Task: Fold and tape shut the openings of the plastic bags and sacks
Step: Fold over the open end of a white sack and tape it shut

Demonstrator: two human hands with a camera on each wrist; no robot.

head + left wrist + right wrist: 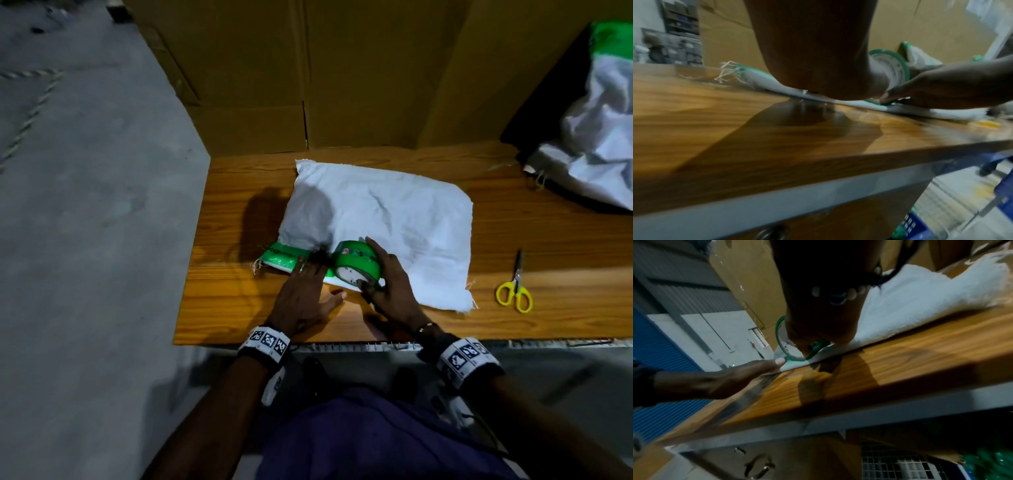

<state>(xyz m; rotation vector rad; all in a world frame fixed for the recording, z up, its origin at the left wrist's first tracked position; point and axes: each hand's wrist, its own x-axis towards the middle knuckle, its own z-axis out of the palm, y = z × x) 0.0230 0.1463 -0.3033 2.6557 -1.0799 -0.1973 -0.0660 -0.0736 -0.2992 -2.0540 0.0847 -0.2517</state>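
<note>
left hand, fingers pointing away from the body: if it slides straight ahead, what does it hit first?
Probably more of the white sack. The left hand already presses flat on the taped fold, fingers aimed at the sack's shaded bulge just beyond. The tape roll sits to its right, likely off that line.

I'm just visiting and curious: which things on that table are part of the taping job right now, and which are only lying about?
In use:
white sack
green tape roll, held by right hand
left hand, pressing the taped fold

Lying about:
yellow scissors
another sack
cardboard boxes
</note>
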